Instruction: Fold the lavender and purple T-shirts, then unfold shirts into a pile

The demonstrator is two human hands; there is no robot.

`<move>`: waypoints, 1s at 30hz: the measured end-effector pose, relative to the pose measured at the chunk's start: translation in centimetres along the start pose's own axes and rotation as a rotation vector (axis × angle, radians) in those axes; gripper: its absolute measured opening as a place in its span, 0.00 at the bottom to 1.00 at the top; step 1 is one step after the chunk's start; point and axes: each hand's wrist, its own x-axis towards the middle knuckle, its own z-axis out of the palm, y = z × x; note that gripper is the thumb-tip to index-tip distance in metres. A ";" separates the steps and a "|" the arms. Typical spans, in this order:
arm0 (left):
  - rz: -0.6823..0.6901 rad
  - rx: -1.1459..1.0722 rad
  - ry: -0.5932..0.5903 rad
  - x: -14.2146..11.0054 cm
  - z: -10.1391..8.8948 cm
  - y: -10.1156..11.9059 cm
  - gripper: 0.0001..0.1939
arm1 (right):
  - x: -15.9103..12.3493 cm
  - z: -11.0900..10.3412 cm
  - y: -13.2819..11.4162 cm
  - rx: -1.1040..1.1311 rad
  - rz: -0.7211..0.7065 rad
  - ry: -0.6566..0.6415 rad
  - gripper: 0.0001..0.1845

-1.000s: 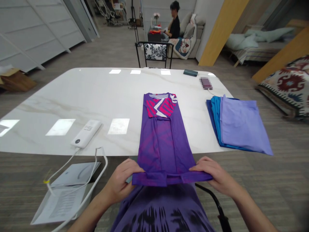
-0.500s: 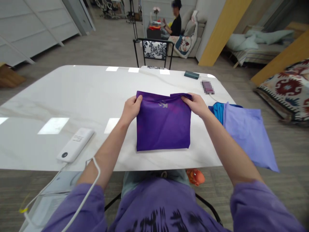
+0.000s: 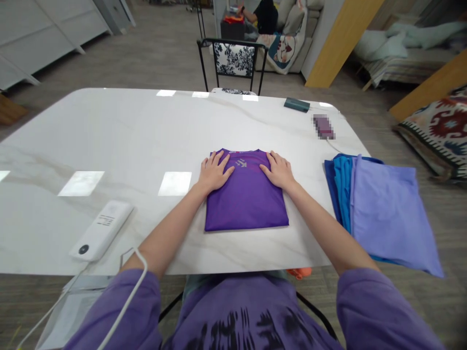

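Note:
A purple T-shirt (image 3: 246, 204), folded into a neat rectangle, lies flat on the white table (image 3: 120, 131) in front of me. Its neckline faces away, and a small grey print shows below the collar. My left hand (image 3: 215, 172) rests on the shirt's upper left corner with fingers spread. On the upper right corner my right hand (image 3: 279, 170) lies palm down, fingers stretched out. Neither hand grips the cloth. To the right, a stack of folded clothes, lavender (image 3: 388, 209) over blue (image 3: 341, 180), hangs partly past the table edge.
A white device (image 3: 104, 228) with a cable lies at the left front. Toward the back right are a dark green case (image 3: 296, 104) and a phone (image 3: 324, 126). A chair (image 3: 233, 61) stands at the far edge; beyond it a person (image 3: 266, 17) sits on a sofa.
The shirt, held by its top corners and lifted before, now lies flat on the table. Both hands have let go of the edges and flattened onto it. The view has tilted down slightly.

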 end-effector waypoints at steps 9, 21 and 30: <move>-0.414 -0.132 0.214 2.0 -1.6 -2.4 0.39 | 2.0 -0.7 1.3 0.084 0.299 0.110 0.35; -0.132 -0.543 0.437 -0.8 -5.9 3.6 0.24 | -3.4 -5.4 -0.5 0.749 -0.023 0.341 0.28; 0.440 -0.808 0.832 -7.4 -14.1 17.5 0.42 | -18.7 -20.1 1.9 0.745 -0.180 0.796 0.37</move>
